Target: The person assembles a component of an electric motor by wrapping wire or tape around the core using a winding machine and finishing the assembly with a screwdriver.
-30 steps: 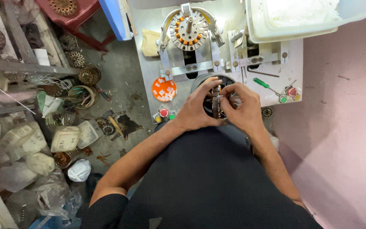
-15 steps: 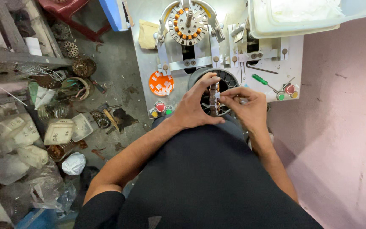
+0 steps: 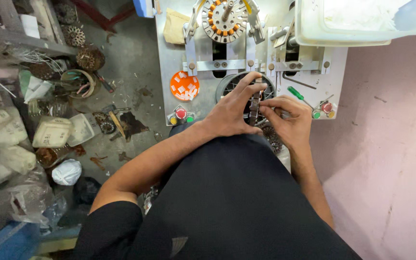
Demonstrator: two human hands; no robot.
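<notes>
Both hands pinch 1 dark slotted stator piece (image 3: 254, 107) held upright: left hand (image 3: 229, 113) fingers closed on its top, right hand (image 3: 290, 118) gripping beside it, the black round housing (image 3: 227, 84) just beyond the fingertips.

— What sort of place is this?
— A small motor-winding workshop: a metal machine bench (image 3: 174, 62) with push buttons (image 3: 181, 113), a wound stator (image 3: 225, 19) mounted on top, spare stator cores (image 3: 90, 58) and scrap on the stained concrete floor (image 3: 131, 72)
</notes>
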